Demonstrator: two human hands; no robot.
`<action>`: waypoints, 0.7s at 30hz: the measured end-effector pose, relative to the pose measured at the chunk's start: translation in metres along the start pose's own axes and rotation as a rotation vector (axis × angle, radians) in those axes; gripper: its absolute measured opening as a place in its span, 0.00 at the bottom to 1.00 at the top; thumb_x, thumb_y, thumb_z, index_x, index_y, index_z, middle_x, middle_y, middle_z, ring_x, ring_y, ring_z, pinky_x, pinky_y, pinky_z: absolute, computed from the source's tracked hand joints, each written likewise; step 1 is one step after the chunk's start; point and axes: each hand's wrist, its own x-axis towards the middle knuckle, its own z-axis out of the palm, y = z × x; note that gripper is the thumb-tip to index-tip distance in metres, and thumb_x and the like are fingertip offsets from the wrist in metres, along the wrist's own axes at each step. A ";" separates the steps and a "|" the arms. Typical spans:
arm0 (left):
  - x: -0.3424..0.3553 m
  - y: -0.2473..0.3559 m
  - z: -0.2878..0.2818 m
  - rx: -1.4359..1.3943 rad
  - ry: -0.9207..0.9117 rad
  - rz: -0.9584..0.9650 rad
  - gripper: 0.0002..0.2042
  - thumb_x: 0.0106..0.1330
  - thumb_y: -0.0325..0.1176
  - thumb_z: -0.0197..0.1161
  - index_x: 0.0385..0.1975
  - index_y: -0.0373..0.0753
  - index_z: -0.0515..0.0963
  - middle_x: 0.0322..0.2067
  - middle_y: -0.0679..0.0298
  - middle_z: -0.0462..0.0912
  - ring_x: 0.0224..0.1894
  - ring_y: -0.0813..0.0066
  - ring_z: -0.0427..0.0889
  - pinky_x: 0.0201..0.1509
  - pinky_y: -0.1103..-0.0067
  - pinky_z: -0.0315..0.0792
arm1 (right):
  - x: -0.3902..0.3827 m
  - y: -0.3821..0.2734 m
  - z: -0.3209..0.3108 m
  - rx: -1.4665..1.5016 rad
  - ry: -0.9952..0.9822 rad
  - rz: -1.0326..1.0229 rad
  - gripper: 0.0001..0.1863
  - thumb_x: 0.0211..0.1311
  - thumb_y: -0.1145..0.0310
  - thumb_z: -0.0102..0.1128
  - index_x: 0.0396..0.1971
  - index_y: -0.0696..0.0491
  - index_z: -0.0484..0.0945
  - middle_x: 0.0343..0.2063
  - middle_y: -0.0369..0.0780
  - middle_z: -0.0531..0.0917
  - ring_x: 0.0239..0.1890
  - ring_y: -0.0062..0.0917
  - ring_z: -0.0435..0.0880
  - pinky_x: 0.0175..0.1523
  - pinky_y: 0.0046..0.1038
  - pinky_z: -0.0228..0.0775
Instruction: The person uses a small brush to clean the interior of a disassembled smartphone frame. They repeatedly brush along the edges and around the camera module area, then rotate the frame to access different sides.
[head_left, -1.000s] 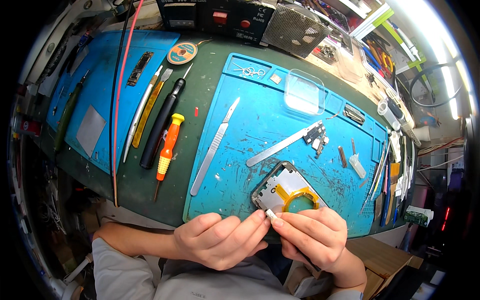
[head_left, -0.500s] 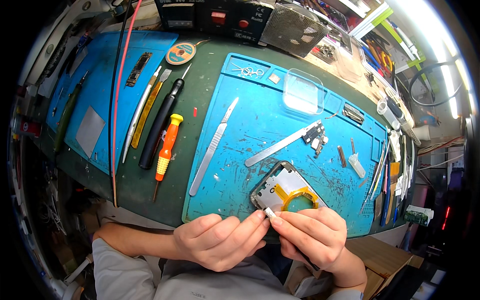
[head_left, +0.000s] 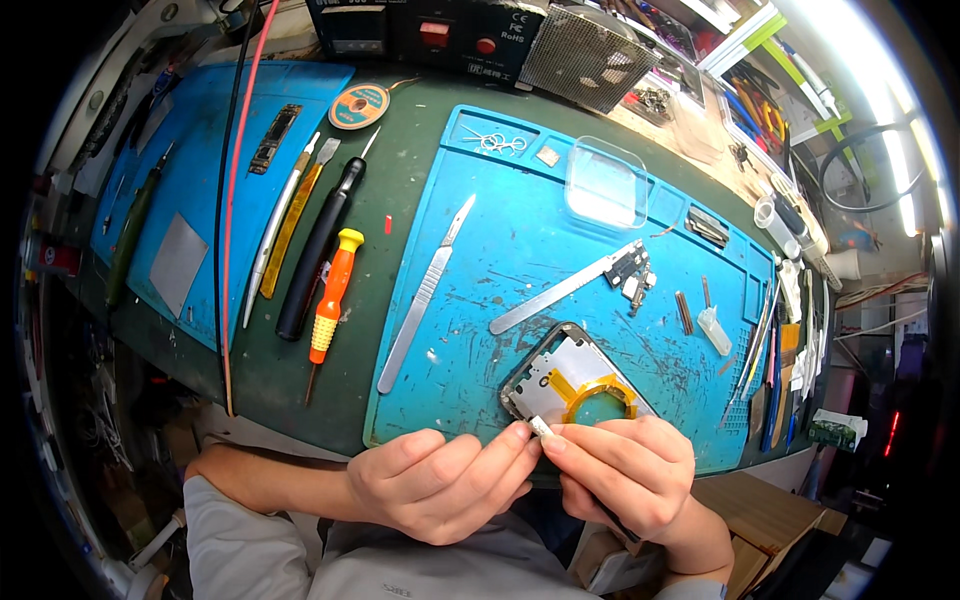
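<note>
In front of me, both hands meet at the mat's near edge. My left hand [head_left: 440,485] is closed, its thumb and fingertip at a small white piece [head_left: 541,426]. From the other side, the thumb and finger of my right hand [head_left: 630,470] pinch that same piece. A slim dark tool [head_left: 618,521] sticks out below my right palm; most of it is hidden. Just beyond the fingers lies an opened phone housing [head_left: 572,362] with a silver inner plate. An amber ring, like a roll of tape [head_left: 572,386], rests at its near right part, partly behind my right hand.
On the blue mat [head_left: 470,370] lie a scalpel [head_left: 428,290], a flat metal blade [head_left: 550,302] by small circuit boards [head_left: 630,275], and a clear plastic box [head_left: 607,185]. Left stand an orange screwdriver [head_left: 335,295], a black-handled tool [head_left: 322,250] and hanging cables [head_left: 232,220]. Tweezers and brushes [head_left: 780,360] line the right.
</note>
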 end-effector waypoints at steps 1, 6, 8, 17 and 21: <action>0.000 0.000 0.000 0.001 0.001 -0.001 0.12 0.75 0.44 0.65 0.40 0.46 0.93 0.45 0.73 0.94 0.36 0.83 0.76 0.40 0.81 0.65 | 0.000 0.000 0.000 -0.006 0.004 -0.004 0.22 0.47 0.78 0.74 0.47 0.55 0.92 0.41 0.35 0.93 0.32 0.19 0.88 0.30 0.23 0.72; 0.001 0.000 0.000 0.001 -0.003 0.000 0.12 0.75 0.44 0.65 0.40 0.46 0.93 0.45 0.73 0.94 0.36 0.83 0.76 0.40 0.81 0.65 | -0.001 0.001 0.001 -0.009 0.011 -0.010 0.21 0.47 0.78 0.74 0.46 0.55 0.92 0.40 0.35 0.93 0.31 0.20 0.88 0.31 0.22 0.73; 0.001 -0.001 0.000 0.000 -0.006 0.004 0.12 0.75 0.43 0.65 0.40 0.46 0.93 0.45 0.73 0.94 0.36 0.82 0.76 0.40 0.81 0.65 | 0.000 0.001 0.001 -0.009 0.007 -0.009 0.21 0.47 0.78 0.74 0.46 0.55 0.92 0.40 0.35 0.93 0.31 0.20 0.88 0.31 0.22 0.73; 0.002 0.000 -0.001 -0.013 -0.010 -0.004 0.11 0.74 0.43 0.66 0.39 0.47 0.93 0.45 0.73 0.94 0.35 0.82 0.76 0.40 0.81 0.65 | 0.000 0.001 0.000 0.006 0.014 -0.005 0.21 0.47 0.78 0.75 0.46 0.56 0.92 0.40 0.36 0.93 0.31 0.21 0.88 0.31 0.23 0.74; 0.002 -0.001 0.000 -0.012 0.000 0.001 0.11 0.74 0.43 0.66 0.40 0.46 0.93 0.45 0.73 0.94 0.36 0.82 0.76 0.39 0.81 0.65 | 0.000 0.002 0.002 0.008 0.026 -0.014 0.21 0.46 0.79 0.74 0.45 0.56 0.92 0.40 0.35 0.93 0.31 0.21 0.88 0.31 0.23 0.73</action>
